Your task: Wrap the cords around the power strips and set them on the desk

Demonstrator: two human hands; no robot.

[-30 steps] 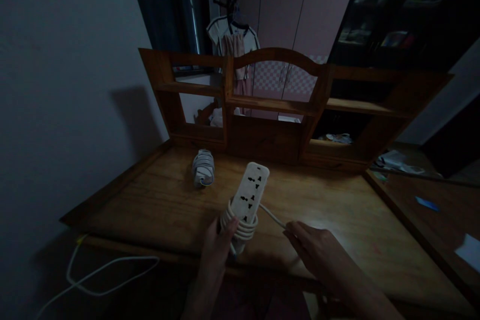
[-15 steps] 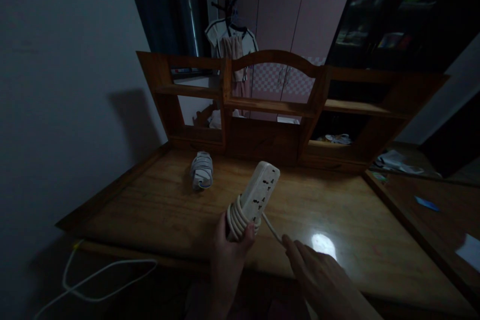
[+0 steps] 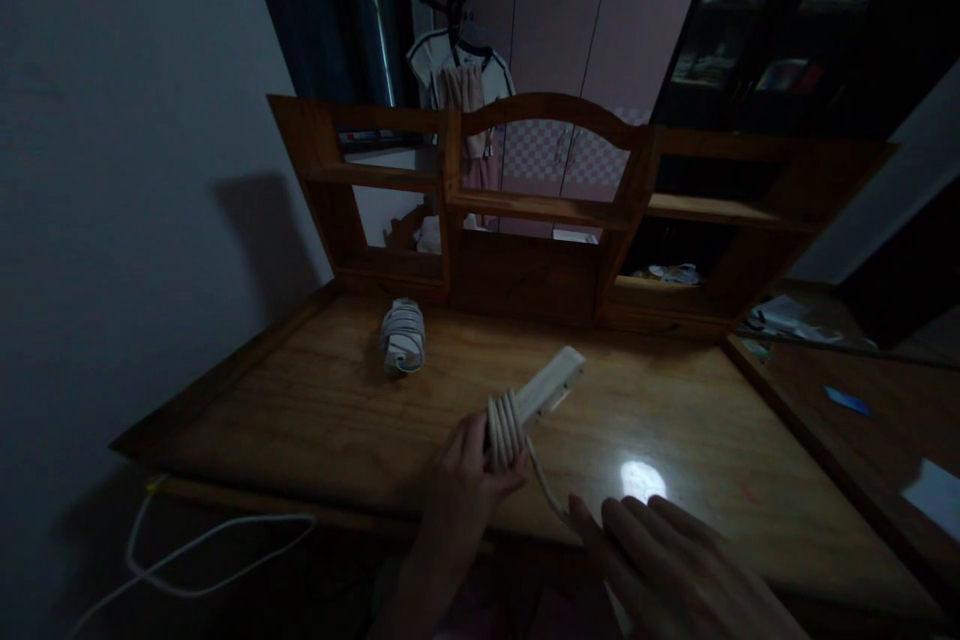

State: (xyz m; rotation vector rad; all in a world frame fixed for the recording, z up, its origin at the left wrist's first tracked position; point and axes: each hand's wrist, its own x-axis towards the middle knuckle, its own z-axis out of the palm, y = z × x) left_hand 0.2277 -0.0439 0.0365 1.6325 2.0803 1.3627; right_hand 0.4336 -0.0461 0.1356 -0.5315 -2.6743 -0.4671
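Note:
My left hand (image 3: 469,485) grips the near end of a white power strip (image 3: 551,382) that has its cord (image 3: 504,426) wound around it in several turns. The strip is tilted over on its side, pointing up and to the right above the wooden desk (image 3: 315,400). A loose stretch of cord (image 3: 546,485) runs from the coil down to my right hand (image 3: 667,560), whose fingers lie stretched out and close together with the cord at the fingertips. Whether those fingers pinch the cord is hidden.
A second bundle wrapped in white cord (image 3: 401,335) lies at the desk's back left. A wooden hutch with shelves (image 3: 540,210) stands along the back. More white cord (image 3: 202,550) hangs loose below the desk's front left edge. A side table with papers (image 3: 847,400) is at right.
My left hand has rolled the power strip from socket face up onto its side and lowered it. My right hand has slid down toward the desk's front edge, following the cord.

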